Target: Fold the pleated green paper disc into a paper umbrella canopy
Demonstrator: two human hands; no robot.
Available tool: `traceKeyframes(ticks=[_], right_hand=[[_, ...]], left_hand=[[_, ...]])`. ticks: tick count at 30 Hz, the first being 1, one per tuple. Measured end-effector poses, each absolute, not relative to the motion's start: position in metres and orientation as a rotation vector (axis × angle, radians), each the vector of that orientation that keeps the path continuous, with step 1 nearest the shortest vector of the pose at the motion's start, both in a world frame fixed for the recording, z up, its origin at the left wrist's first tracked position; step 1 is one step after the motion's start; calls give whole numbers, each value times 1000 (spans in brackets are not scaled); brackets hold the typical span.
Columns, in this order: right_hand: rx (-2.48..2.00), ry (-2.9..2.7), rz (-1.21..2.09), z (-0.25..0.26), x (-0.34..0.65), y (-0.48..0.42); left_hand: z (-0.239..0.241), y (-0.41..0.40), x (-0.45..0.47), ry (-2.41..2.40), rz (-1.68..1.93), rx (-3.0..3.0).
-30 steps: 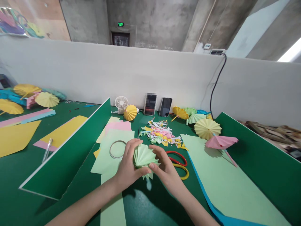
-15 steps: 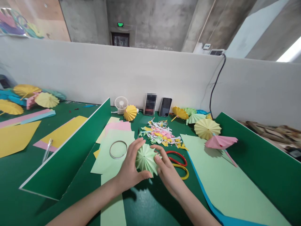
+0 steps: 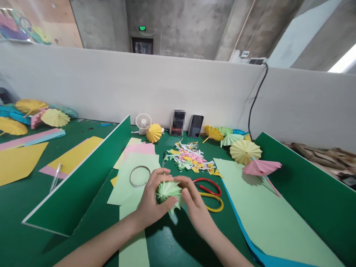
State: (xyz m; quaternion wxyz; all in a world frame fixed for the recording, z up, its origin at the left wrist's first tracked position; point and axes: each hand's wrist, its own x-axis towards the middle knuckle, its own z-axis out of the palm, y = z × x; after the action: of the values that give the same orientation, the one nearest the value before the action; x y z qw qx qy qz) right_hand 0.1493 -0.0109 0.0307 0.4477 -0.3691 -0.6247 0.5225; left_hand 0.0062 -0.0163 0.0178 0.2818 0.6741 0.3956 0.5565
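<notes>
While both hands close around it just above the near middle of the desk (image 3: 83, 256), the pleated green paper canopy (image 3: 166, 190) sits pinched between them: the left hand (image 3: 150, 202) cups it from the left with the thumb under its near edge and fingers curled over the far rim, and the right hand (image 3: 194, 202) presses in from the right, fingers bent onto the folds. Being thin folded paper, it is likely very light and springy, apt to fan open if let go, and easy to crush or crease out of true, so it probably wants a soft hold. The pointed tips along the near edge look the most fragile part. The safest places to take hold seem to be the gathered centre, where the pleats meet and the paper is stiffest, or flat along a fold ridge rather than across it. Just left of the hands a thin ring (image 3: 139, 176) lies on pale green sheets (image 3: 125, 189), and just right lie scissors (image 3: 210, 193) with red and yellow handles. Farther off sits a heap of paper scraps (image 3: 190, 157), and finished paper umbrellas (image 3: 245, 151) rest at the far right.
</notes>
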Motion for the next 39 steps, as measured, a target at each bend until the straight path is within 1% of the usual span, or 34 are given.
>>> traceKeyframes(ticks=[3, 8, 11, 16, 23, 27, 33, 35, 39], right_hand=[[-990, -1431, 1327, 35, 157, -3], [-984, -1426, 1552, 42, 170, 9], [-985, -1419, 1606, 41, 172, 11], [-955, -1477, 1589, 38, 173, 12], [-908, -1669, 1474, 43, 170, 10], [-957, -1586, 1513, 39, 165, 9], [-1016, -1228, 1595, 34, 165, 13], [-1023, -1248, 1571, 35, 166, 12], [-954, -1478, 1527, 38, 164, 7]], left_hand=[[18, -17, 6, 992, 1450, 1857], [16, -18, 6, 932, 1323, 1891], [18, -19, 5, 925, 1290, 1887], [21, -20, 6, 847, 1262, 1898], [22, -23, 11, 825, 1224, 1915], [23, -24, 12, 871, 1218, 1866], [22, -19, 9, 975, 1351, 1695], [21, -16, 8, 1035, 1395, 1646], [20, -13, 6, 1177, 1463, 1562]])
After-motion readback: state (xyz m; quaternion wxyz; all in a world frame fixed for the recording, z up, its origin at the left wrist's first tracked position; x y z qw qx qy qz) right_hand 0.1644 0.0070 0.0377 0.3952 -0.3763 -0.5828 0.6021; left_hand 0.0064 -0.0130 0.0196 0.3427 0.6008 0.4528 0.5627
